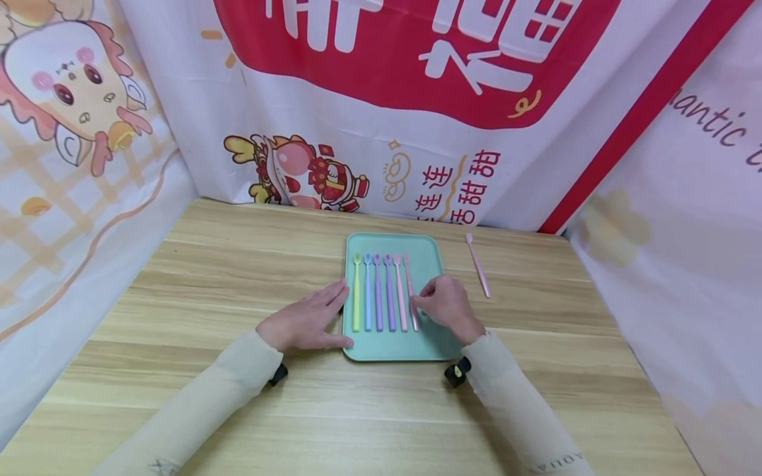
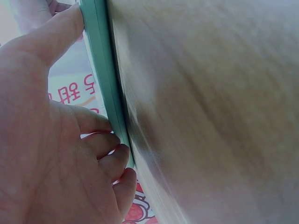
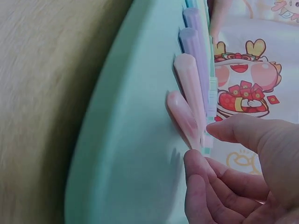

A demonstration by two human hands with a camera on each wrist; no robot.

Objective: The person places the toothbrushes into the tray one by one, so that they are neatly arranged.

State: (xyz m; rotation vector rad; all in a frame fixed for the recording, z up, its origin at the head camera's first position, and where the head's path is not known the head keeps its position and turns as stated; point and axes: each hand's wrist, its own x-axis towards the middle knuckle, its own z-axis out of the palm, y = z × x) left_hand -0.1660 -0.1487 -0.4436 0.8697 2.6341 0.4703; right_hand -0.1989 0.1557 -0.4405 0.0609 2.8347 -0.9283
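A mint-green tray (image 1: 381, 347) lies on the table with several toothbrushes side by side, heads away from me. From the left come a yellow toothbrush (image 1: 356, 297), a blue toothbrush (image 1: 368, 297), two purple ones and a pink toothbrush (image 1: 401, 297). My right hand (image 1: 445, 304) has thumb and forefinger on either side of the rightmost pink toothbrush (image 3: 182, 114), which lies slightly slanted. At the tray's left edge, my left hand (image 1: 309, 317) rests with fingers extended; in the left wrist view its thumb (image 2: 60, 35) and fingertips touch the tray's side.
Another pink toothbrush (image 1: 478, 266) lies on the wooden table (image 1: 238, 264), to the right of the tray. Printed cloth (image 1: 381, 79) hangs behind the table and along both sides. A black wrist strap (image 1: 457, 372) shows under the right sleeve.
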